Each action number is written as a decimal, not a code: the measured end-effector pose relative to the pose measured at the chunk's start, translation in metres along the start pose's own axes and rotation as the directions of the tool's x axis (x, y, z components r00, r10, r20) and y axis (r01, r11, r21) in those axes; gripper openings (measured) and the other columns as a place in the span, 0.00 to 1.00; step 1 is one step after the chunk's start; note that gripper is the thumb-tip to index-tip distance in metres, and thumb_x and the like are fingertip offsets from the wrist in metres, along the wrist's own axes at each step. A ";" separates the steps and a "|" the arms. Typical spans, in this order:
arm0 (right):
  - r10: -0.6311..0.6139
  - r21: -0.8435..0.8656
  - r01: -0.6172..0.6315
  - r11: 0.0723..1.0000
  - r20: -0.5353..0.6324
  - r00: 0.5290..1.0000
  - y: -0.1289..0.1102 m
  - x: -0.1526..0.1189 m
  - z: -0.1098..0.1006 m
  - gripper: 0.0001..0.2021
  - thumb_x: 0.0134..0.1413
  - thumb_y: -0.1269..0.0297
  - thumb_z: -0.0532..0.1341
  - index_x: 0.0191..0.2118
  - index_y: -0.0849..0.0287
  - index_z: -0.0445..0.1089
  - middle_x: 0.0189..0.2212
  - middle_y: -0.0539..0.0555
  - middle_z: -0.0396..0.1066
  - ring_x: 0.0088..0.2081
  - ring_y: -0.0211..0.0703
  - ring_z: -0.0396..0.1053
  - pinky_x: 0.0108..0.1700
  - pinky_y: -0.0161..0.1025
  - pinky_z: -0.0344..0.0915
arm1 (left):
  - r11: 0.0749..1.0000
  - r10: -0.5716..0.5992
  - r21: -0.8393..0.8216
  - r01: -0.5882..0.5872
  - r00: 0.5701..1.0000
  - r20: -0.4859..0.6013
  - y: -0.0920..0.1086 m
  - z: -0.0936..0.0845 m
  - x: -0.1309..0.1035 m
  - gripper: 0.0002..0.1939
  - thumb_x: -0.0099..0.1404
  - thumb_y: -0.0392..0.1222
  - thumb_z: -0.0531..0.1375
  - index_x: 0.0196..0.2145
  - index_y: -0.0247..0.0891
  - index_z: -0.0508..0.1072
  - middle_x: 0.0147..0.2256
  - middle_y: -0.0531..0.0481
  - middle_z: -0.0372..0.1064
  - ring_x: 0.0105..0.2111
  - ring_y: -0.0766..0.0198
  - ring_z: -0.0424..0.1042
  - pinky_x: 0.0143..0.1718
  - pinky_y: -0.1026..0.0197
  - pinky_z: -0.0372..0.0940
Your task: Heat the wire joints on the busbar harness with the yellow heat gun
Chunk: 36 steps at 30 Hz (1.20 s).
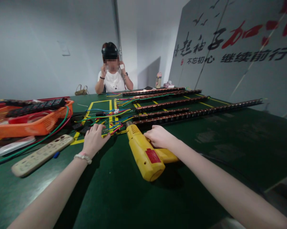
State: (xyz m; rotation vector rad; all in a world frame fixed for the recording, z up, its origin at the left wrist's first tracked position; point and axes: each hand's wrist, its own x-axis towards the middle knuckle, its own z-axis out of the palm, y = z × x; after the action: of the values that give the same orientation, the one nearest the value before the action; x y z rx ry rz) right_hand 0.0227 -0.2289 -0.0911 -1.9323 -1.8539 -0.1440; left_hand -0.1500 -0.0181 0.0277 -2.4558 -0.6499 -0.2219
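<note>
Right hand wrapped around yellow heat gun, mid-desk, nozzle toward 12 o'clock; rigid, probably weighty, best gripped by handle. Left hand loosely spread on limp coloured wires at 11 o'clock.

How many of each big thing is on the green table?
Long copper strips: 6
Yellow heat gun: 1
Orange basket: 1
Beige power strip: 1
Total: 9

Even indoor light, soft shadows, warped edges
</note>
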 end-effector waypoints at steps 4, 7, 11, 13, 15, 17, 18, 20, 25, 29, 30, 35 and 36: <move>-0.027 -0.009 0.027 1.000 0.014 1.000 -0.001 0.001 -0.002 0.07 0.46 0.73 0.56 0.34 0.63 0.68 0.32 0.54 0.72 0.33 0.42 0.67 0.39 0.39 0.50 | 0.990 0.054 -0.137 -0.038 0.992 0.111 -0.009 0.012 0.003 0.18 0.62 0.51 0.51 0.44 0.37 0.67 0.45 0.43 0.66 0.43 0.56 0.67 0.41 0.58 0.60; -0.025 0.004 0.025 1.000 0.024 0.999 -0.001 0.001 -0.003 0.07 0.46 0.74 0.56 0.33 0.63 0.68 0.32 0.53 0.72 0.33 0.41 0.67 0.40 0.39 0.50 | 0.961 0.116 -0.269 -0.068 0.979 0.168 -0.017 0.021 0.007 0.18 0.62 0.50 0.52 0.46 0.37 0.65 0.38 0.46 0.70 0.40 0.59 0.69 0.38 0.60 0.61; -0.003 0.015 0.002 1.000 0.043 0.999 -0.001 0.001 -0.002 0.05 0.46 0.73 0.56 0.32 0.62 0.68 0.31 0.53 0.72 0.32 0.41 0.67 0.39 0.39 0.49 | 0.916 0.115 -0.398 -0.057 0.985 0.125 -0.019 0.021 0.008 0.23 0.59 0.50 0.56 0.50 0.39 0.61 0.33 0.50 0.70 0.32 0.63 0.70 0.34 0.63 0.61; 0.003 0.017 -0.004 1.000 0.053 0.999 -0.002 0.001 -0.002 0.05 0.46 0.73 0.56 0.31 0.62 0.68 0.31 0.53 0.72 0.32 0.41 0.67 0.39 0.38 0.49 | 0.928 0.100 -0.368 -0.063 0.991 0.083 -0.016 0.017 0.007 0.26 0.57 0.49 0.57 0.52 0.40 0.59 0.36 0.49 0.70 0.35 0.62 0.70 0.38 0.61 0.60; 0.008 0.021 -0.009 1.000 0.056 0.998 -0.003 0.002 -0.002 0.05 0.46 0.74 0.56 0.31 0.62 0.68 0.31 0.54 0.72 0.32 0.41 0.67 0.39 0.38 0.49 | 0.957 0.071 -0.286 -0.054 0.996 0.048 -0.012 0.012 0.005 0.26 0.56 0.48 0.58 0.51 0.40 0.59 0.39 0.48 0.70 0.40 0.59 0.70 0.44 0.57 0.57; 0.012 0.026 -0.013 1.000 0.059 0.998 -0.003 0.002 -0.002 0.06 0.46 0.74 0.55 0.31 0.63 0.67 0.31 0.54 0.72 0.32 0.40 0.66 0.39 0.38 0.49 | 0.979 0.037 -0.200 -0.032 0.999 0.022 -0.008 0.009 0.003 0.24 0.56 0.48 0.57 0.49 0.39 0.60 0.40 0.46 0.70 0.43 0.56 0.69 0.49 0.53 0.53; 0.014 0.029 -0.016 0.999 0.060 0.998 -0.004 0.002 -0.002 0.06 0.46 0.74 0.55 0.31 0.62 0.67 0.32 0.53 0.72 0.33 0.40 0.66 0.39 0.37 0.49 | 0.986 0.024 -0.165 -0.022 1.000 0.012 -0.006 0.008 0.002 0.23 0.56 0.48 0.57 0.48 0.38 0.60 0.40 0.45 0.70 0.44 0.55 0.68 0.50 0.52 0.51; 0.021 0.037 -0.024 0.999 0.062 0.998 -0.004 0.003 -0.002 0.06 0.47 0.74 0.55 0.31 0.62 0.67 0.32 0.53 0.72 0.33 0.40 0.66 0.38 0.37 0.48 | 0.993 0.015 -0.115 -0.016 1.000 -0.007 -0.003 0.008 0.000 0.22 0.56 0.48 0.56 0.47 0.36 0.60 0.40 0.42 0.70 0.44 0.54 0.68 0.50 0.51 0.50; 0.042 0.052 -0.045 0.998 0.054 0.998 -0.003 0.003 -0.001 0.05 0.48 0.73 0.54 0.31 0.61 0.67 0.33 0.53 0.72 0.33 0.39 0.66 0.38 0.38 0.47 | 0.999 0.002 -0.039 -0.005 0.998 -0.068 0.003 0.006 -0.002 0.20 0.57 0.47 0.55 0.45 0.35 0.61 0.38 0.42 0.70 0.41 0.53 0.68 0.47 0.52 0.49; 0.017 0.039 -0.018 0.999 0.026 1.000 -0.014 0.006 -0.004 0.08 0.46 0.73 0.55 0.35 0.61 0.66 0.33 0.54 0.72 0.33 0.40 0.67 0.38 0.38 0.48 | 0.999 0.029 -0.016 -0.030 0.997 -0.072 0.003 0.003 -0.004 0.14 0.58 0.46 0.55 0.41 0.37 0.63 0.37 0.45 0.70 0.40 0.55 0.68 0.43 0.54 0.50; 0.012 0.036 -0.013 0.999 0.016 1.000 -0.018 0.009 -0.005 0.12 0.47 0.73 0.54 0.39 0.61 0.65 0.32 0.54 0.72 0.33 0.40 0.67 0.38 0.38 0.49 | 0.999 0.041 -0.009 -0.041 0.997 -0.071 0.003 0.003 -0.004 0.12 0.59 0.45 0.55 0.39 0.38 0.63 0.37 0.45 0.70 0.40 0.56 0.68 0.42 0.54 0.50; -0.041 0.018 0.042 0.999 -0.044 0.998 -0.043 0.024 -0.004 0.37 0.48 0.69 0.55 0.64 0.61 0.39 0.34 0.55 0.72 0.31 0.44 0.68 0.33 0.37 0.53 | 0.996 0.084 -0.007 -0.085 0.995 -0.048 0.000 0.003 -0.005 0.06 0.59 0.40 0.55 0.35 0.39 0.65 0.36 0.48 0.71 0.38 0.58 0.69 0.40 0.55 0.50; -0.074 0.022 0.075 0.997 -0.054 0.996 -0.047 0.028 -0.004 0.41 0.48 0.69 0.55 0.65 0.61 0.32 0.35 0.56 0.72 0.31 0.45 0.69 0.32 0.37 0.54 | 0.996 0.092 -0.017 -0.093 0.995 -0.041 -0.001 0.003 -0.005 0.05 0.59 0.40 0.54 0.35 0.39 0.65 0.36 0.49 0.71 0.37 0.58 0.69 0.39 0.56 0.50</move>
State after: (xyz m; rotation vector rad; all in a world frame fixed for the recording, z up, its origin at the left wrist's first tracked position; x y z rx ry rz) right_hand -0.0192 -0.2051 -0.0655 -1.8264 -1.8853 -0.1932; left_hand -0.1545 -0.0174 0.0244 -2.4863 -0.5174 -0.2417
